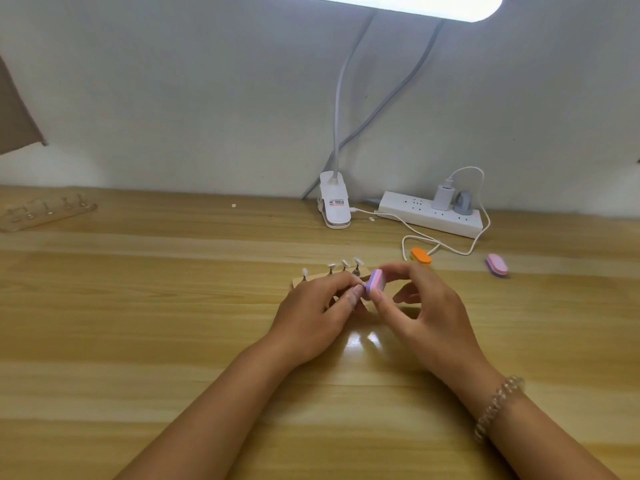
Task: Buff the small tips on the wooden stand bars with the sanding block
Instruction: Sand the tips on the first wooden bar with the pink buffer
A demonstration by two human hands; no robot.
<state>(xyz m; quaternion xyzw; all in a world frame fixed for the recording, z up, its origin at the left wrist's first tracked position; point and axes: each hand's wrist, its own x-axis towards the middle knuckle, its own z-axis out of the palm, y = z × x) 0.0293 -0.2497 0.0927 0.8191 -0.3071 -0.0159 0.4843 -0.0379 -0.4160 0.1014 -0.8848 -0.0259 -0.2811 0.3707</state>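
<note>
A light wooden table (138, 323) fills the lower frame. On it lie a wooden stand (297, 282) at centre, a second stand (45, 211) upper left, a lamp clip (334, 206), a power strip (429, 213), and 2 blocks, orange (420, 256) and pink (497, 264), at right.

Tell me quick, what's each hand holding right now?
Left hand: closed, pinching a small tip.
Right hand: closed on the sanding block.

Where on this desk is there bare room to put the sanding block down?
Bare wood lies left of the left hand and along the near edge between the forearms. It is crowded on the right around the orange block, pink block and power strip.
</note>
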